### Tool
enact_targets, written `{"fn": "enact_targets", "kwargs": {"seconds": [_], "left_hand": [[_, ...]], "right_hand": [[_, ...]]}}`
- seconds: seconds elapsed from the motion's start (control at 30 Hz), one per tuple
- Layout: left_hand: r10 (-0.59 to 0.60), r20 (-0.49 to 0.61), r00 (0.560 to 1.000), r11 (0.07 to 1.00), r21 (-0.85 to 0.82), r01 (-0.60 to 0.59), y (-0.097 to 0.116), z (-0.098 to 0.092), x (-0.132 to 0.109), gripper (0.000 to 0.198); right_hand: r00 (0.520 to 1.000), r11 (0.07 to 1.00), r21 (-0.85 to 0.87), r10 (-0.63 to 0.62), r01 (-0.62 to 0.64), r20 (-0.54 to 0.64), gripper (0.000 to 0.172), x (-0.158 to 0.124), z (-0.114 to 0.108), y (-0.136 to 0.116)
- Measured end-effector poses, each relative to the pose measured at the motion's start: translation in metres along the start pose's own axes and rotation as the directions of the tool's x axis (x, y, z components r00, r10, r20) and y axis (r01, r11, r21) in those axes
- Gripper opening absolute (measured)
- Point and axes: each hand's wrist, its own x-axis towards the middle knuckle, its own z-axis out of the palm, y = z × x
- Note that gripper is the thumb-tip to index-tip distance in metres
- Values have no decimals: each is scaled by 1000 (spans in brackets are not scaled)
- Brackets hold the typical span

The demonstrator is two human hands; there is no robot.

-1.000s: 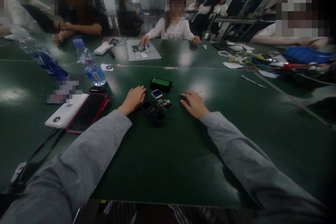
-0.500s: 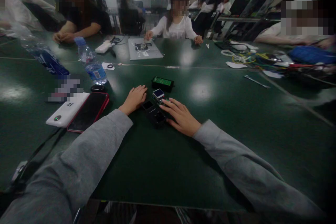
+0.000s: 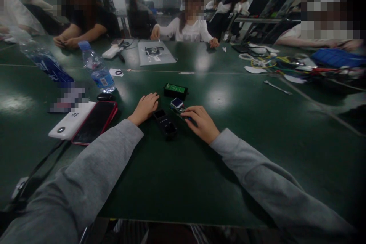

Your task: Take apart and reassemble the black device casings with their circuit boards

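A green circuit board with a small screen [image 3: 177,103] lies near the middle of the table. My right hand [image 3: 201,122] has its thumb and fingers closed on the board's near right end. Left of that is a black device casing [image 3: 165,123] with a small window and buttons, flat on the table. My left hand [image 3: 145,107] rests palm down beside the casing's far left corner, fingers stretched and holding nothing. Behind the board sits a black box with a green top [image 3: 175,90].
On my left are a red-edged phone [image 3: 95,122], a white power bank [image 3: 68,126] and water bottles [image 3: 100,70]. A wrench [image 3: 277,87] lies right, before tangled cables [image 3: 265,62]. Across the green table [image 3: 160,183], a person works at a grey mat [image 3: 145,59].
My right hand has drawn its fingers together on the circuit board. The board has shifted slightly right, apart from the black casing. My left hand stays about where it was.
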Motion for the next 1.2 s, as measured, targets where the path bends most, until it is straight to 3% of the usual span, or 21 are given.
{"fn": "enact_targets", "kwargs": {"seconds": [0.23, 0.47, 0.77, 1.03, 1.2], "left_hand": [[-9, 20, 1000, 1000, -10, 9, 1, -2, -1, 45], [-9, 11, 1000, 1000, 7, 9, 1, -1, -1, 45], [1, 13, 1000, 1000, 8, -1, -1, 2, 0, 45], [-8, 19, 1000, 1000, 4, 8, -1, 1, 0, 45], [-1, 24, 1000, 1000, -10, 1, 0, -1, 0, 45]], "right_hand": [[997, 997, 15, 74, -74, -2, 35, -3, 3, 3], [979, 984, 87, 144, -157, 142, 43, -3, 6, 5], [972, 981, 83, 162, -178, 171, 46, -2, 5, 3], [972, 982, 68, 164, -177, 166, 41, -2, 4, 2], [973, 975, -28, 223, -222, 52, 26, -4, 0, 4]]}}
